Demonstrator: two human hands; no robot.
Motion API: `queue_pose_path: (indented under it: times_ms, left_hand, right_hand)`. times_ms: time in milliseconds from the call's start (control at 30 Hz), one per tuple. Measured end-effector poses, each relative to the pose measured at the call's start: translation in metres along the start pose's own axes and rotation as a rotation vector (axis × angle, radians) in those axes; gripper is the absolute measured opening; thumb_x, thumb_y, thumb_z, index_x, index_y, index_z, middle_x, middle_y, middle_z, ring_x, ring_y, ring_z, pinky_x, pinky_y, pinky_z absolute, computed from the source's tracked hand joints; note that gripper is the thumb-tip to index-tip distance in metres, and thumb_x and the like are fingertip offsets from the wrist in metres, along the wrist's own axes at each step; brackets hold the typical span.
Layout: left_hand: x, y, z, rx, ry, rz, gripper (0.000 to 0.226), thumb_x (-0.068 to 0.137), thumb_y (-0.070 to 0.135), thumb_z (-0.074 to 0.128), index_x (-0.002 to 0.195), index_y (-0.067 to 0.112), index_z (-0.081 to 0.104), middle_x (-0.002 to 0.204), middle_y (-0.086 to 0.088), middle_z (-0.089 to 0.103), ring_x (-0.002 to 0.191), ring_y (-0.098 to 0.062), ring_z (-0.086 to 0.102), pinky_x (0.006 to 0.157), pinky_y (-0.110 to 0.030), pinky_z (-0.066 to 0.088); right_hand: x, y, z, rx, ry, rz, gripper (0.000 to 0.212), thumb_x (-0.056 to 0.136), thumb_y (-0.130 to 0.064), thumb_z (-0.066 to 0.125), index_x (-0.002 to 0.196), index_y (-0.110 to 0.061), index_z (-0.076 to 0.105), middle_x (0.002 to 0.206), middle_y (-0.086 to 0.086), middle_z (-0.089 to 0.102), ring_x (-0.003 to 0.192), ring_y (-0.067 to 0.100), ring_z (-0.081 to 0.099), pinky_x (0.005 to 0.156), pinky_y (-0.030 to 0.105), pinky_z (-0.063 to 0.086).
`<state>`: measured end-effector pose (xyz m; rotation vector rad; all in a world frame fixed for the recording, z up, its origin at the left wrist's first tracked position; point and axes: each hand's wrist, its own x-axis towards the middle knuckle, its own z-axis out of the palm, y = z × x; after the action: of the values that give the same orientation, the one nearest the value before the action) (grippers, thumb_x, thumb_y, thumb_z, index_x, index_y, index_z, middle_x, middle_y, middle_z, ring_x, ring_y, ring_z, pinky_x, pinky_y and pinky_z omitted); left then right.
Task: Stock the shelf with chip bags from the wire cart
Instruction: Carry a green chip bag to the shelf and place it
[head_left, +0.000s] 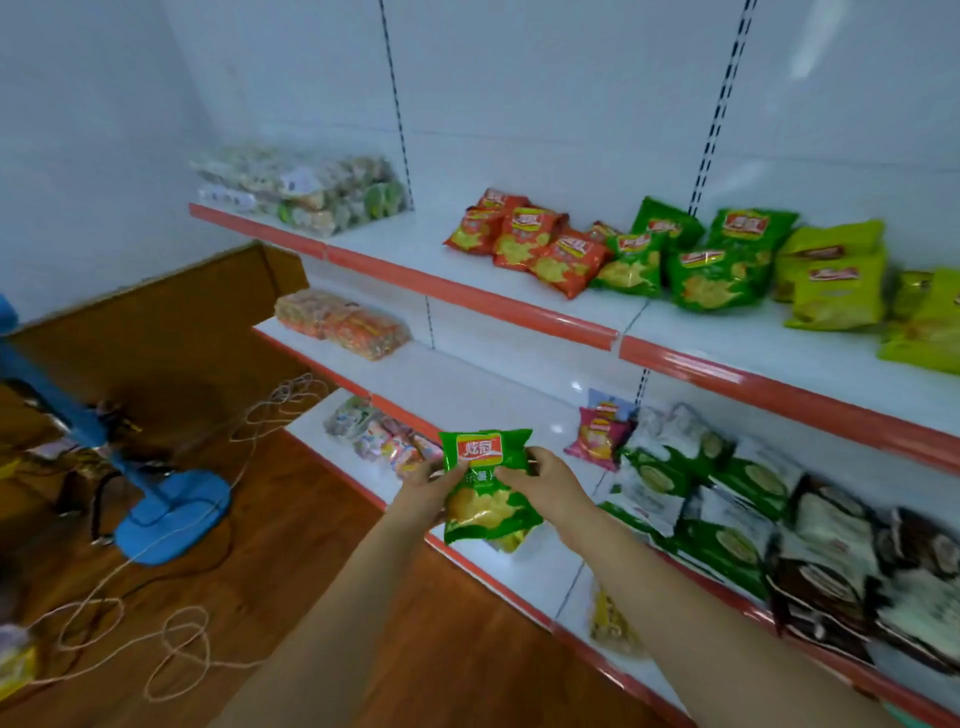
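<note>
A green chip bag (485, 486) with a red label is held upright in front of the lower shelves. My left hand (423, 493) grips its left edge and my right hand (545, 480) grips its right edge. A second, yellowish bag (506, 543) peeks out below it, behind the green one. The top shelf (467, 299) with a red front strip carries red chip bags (524, 239), green chip bags (675, 260) and yellow-green bags (836, 275) lying in a row. The wire cart is out of view.
A middle shelf (467, 384) holds orange snack packs (343, 322) at its left; lower shelves hold green-white bags (691, 488) and dark bags (852, 561) on the right. A blue fan base (171, 514) and loose cords (171, 639) lie on the wooden floor to the left.
</note>
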<state>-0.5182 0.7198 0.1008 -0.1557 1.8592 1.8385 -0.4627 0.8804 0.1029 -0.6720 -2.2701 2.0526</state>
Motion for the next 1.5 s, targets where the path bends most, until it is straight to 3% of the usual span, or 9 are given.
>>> queue_pose_path:
  times_ms: [100,267,400,533,833,1067,1200,1367,1500]
  left_hand:
    - [0.052,0.002,0.017,0.121,-0.055,-0.003,0.031,0.095,0.017,0.063,0.123,0.004,0.056,0.099,-0.007,0.068,0.076,-0.015,0.067,0.056,-0.022,0.055]
    - [0.128,0.014,0.041,0.25,-0.16,-0.031,0.042,0.094,0.016,0.063,0.135,0.006,0.053,0.124,-0.015,0.062,0.098,-0.023,0.062,0.085,-0.034,0.053]
    - [0.178,0.013,0.064,0.353,-0.287,-0.058,0.038,0.095,0.012,0.057,0.133,0.009,0.055,0.115,-0.011,0.064,0.088,-0.014,0.061,0.068,-0.023,0.051]
    - [0.223,0.0,0.098,0.407,-0.366,-0.137,0.046,0.091,0.01,0.058,0.136,0.009,0.052,0.12,-0.009,0.064,0.102,-0.025,0.065,0.086,-0.032,0.055]
    - [0.359,-0.061,0.176,0.427,-0.401,-0.219,0.058,0.087,0.017,0.068,0.14,0.009,0.047,0.135,-0.016,0.059,0.115,-0.033,0.063,0.103,-0.046,0.05]
    - [0.395,-0.085,0.207,0.564,-0.376,-0.217,0.083,0.091,0.04,0.065,0.157,0.016,0.019,0.157,-0.012,0.035,0.14,-0.031,0.042,0.112,-0.045,0.04]
    - [0.372,-0.063,0.188,0.633,-0.383,-0.218,0.082,0.092,0.039,0.063,0.157,0.014,0.019,0.159,-0.013,0.032,0.142,-0.032,0.038,0.115,-0.043,0.035]
    - [0.33,-0.018,0.129,0.662,-0.325,-0.146,0.075,0.094,0.032,0.06,0.157,0.018,0.021,0.158,-0.013,0.031,0.14,-0.03,0.04,0.113,-0.037,0.035]
    - [0.291,0.016,0.06,0.628,-0.247,-0.104,0.076,0.092,0.036,0.06,0.156,0.023,0.022,0.157,-0.012,0.032,0.135,-0.031,0.046,0.109,-0.04,0.042]
  right_hand:
    - [0.04,0.008,-0.009,0.027,0.144,0.054,0.044,0.084,-0.025,0.073,0.121,-0.014,0.052,0.117,0.007,0.065,0.099,0.023,0.067,0.09,0.041,0.055]
    - [0.101,0.02,-0.024,0.024,0.336,0.123,0.051,0.088,-0.023,0.069,0.132,-0.015,0.043,0.123,0.004,0.06,0.104,0.023,0.061,0.088,0.035,0.051]
    - [0.14,0.037,-0.034,-0.038,0.492,0.175,0.053,0.09,-0.02,0.065,0.137,-0.011,0.043,0.129,0.009,0.059,0.109,0.026,0.061,0.087,0.033,0.049]
    - [0.178,0.063,-0.049,-0.122,0.564,0.231,0.046,0.093,-0.019,0.059,0.136,-0.009,0.045,0.13,0.012,0.057,0.113,0.03,0.058,0.084,0.028,0.043]
    - [0.29,0.146,-0.111,-0.148,0.515,0.361,0.04,0.093,-0.026,0.057,0.13,-0.014,0.052,0.122,0.012,0.061,0.101,0.025,0.057,0.081,0.028,0.04]
    - [0.312,0.18,-0.141,-0.04,0.574,0.484,0.054,0.087,-0.03,0.063,0.135,-0.014,0.047,0.125,0.011,0.06,0.111,0.031,0.059,0.098,0.044,0.048]
    - [0.287,0.159,-0.14,-0.113,0.545,0.527,0.041,0.09,-0.027,0.057,0.127,-0.011,0.051,0.108,0.009,0.06,0.101,0.029,0.06,0.086,0.039,0.049]
    - [0.264,0.1,-0.113,-0.213,0.488,0.434,0.029,0.093,-0.026,0.055,0.119,-0.015,0.054,0.107,0.005,0.059,0.101,0.026,0.059,0.084,0.035,0.047]
    - [0.254,0.054,-0.067,-0.262,0.394,0.322,0.04,0.089,-0.023,0.055,0.128,-0.012,0.053,0.126,0.014,0.06,0.105,0.03,0.06,0.075,0.028,0.047]
